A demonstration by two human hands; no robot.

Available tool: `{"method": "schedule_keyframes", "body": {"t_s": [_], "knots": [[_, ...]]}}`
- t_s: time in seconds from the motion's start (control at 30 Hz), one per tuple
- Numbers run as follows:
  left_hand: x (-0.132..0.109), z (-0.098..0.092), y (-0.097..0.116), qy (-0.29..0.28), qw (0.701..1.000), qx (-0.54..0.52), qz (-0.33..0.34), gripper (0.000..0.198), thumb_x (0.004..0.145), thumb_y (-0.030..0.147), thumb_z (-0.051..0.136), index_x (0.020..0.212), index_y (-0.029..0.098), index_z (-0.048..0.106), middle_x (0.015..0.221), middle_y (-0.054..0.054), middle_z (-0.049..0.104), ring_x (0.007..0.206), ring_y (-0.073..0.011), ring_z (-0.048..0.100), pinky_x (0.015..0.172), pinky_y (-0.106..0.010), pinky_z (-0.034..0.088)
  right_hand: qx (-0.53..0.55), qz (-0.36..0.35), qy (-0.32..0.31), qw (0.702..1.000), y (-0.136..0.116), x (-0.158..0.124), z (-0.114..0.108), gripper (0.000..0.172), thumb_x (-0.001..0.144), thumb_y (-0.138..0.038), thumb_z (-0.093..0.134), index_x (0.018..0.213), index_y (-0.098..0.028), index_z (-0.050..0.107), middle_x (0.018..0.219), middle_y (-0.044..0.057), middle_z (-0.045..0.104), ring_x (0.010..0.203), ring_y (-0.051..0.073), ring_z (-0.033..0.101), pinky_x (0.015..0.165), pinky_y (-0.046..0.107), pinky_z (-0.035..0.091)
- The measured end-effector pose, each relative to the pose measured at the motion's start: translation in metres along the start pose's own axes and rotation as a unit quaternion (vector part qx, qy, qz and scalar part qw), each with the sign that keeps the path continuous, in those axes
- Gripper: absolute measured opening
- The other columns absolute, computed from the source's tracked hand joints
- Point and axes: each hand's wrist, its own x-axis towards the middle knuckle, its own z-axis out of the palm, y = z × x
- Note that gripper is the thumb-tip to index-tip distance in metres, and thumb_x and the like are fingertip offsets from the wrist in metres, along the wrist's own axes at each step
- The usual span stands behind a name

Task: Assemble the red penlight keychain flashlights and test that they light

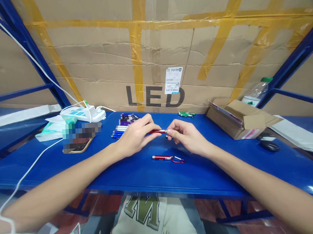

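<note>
Over the blue table, my left hand (139, 135) pinches a small red penlight (159, 131) by its barrel. At the penlight's right end, my right hand (183, 134) closes its fingertips on the tip; the exact part it grips is partly hidden. A second red penlight with a carabiner clip (162, 158) lies on the table, nearer to me and below both hands. Behind my left hand lies a row of several penlights in purple, white and blue (124, 127), partly covered by that hand. Green penlights (186, 114) lie at the back edge.
An open cardboard box (236, 121) stands at the right, with a black mouse (269, 145) before it and a plastic bottle (258, 89) behind. To the left are a phone (81, 144), a white power strip (83, 113) and a tissue pack (53, 128). A cardboard wall (102, 63) closes the back.
</note>
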Motion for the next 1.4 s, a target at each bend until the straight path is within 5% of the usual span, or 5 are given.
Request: {"method": "schedule_keyframes", "body": {"t_s": [0.37, 0.8, 1.17, 1.4], "knots": [[0.001, 0.0, 0.002, -0.001, 1.0, 0.018, 0.005, 0.021, 0.111, 0.03, 0.057, 0.121, 0.017, 0.07, 0.098, -0.006, 0.057, 0.085, -0.0177, 0.059, 0.079, -0.032, 0.055, -0.187, -0.119, 0.021, 0.975, -0.003, -0.007, 0.0, 0.021, 0.112, -0.039, 0.051, 0.097, -0.025, 0.059, 0.09, 0.003, 0.068, 0.08, 0.02, 0.062, 0.077, 0.034, 0.048], [-0.003, 0.008, 0.0, -0.05, 0.998, -0.015, -0.034, 0.03, 0.115, 0.033, 0.048, 0.118, 0.017, 0.073, 0.098, -0.006, 0.056, 0.084, -0.018, 0.057, 0.078, -0.032, 0.052, -0.34, -0.228, -0.008, 0.912, 0.008, -0.007, -0.008, 0.021, 0.116, -0.031, 0.039, 0.107, -0.025, 0.057, 0.098, 0.006, 0.067, 0.085, 0.021, 0.061, 0.077, 0.033, 0.047], [0.003, 0.008, 0.005, -0.099, 0.974, -0.142, -0.147, 0.042, 0.115, 0.039, 0.043, 0.1, 0.018, 0.076, 0.095, -0.005, 0.065, 0.088, -0.0191, 0.065, 0.089, -0.034, 0.055, -0.399, -0.256, -0.017, 0.88, 0.001, -0.008, -0.013, 0.033, 0.114, -0.024, 0.033, 0.103, -0.024, 0.064, 0.089, 0.007, 0.067, 0.079, 0.022, 0.057, 0.074, 0.034, 0.045], [0.006, 0.01, 0.005, -0.122, 0.925, -0.26, -0.248, 0.05, 0.111, 0.053, 0.047, 0.093, 0.017, 0.076, 0.08, -0.001, 0.065, 0.069, -0.0151, 0.059, 0.067, -0.028, 0.05, -0.41, -0.256, -0.005, 0.875, 0.0, -0.008, -0.011, 0.034, 0.115, -0.028, 0.033, 0.103, -0.024, 0.064, 0.091, 0.008, 0.068, 0.081, 0.022, 0.057, 0.075, 0.035, 0.045]]}}
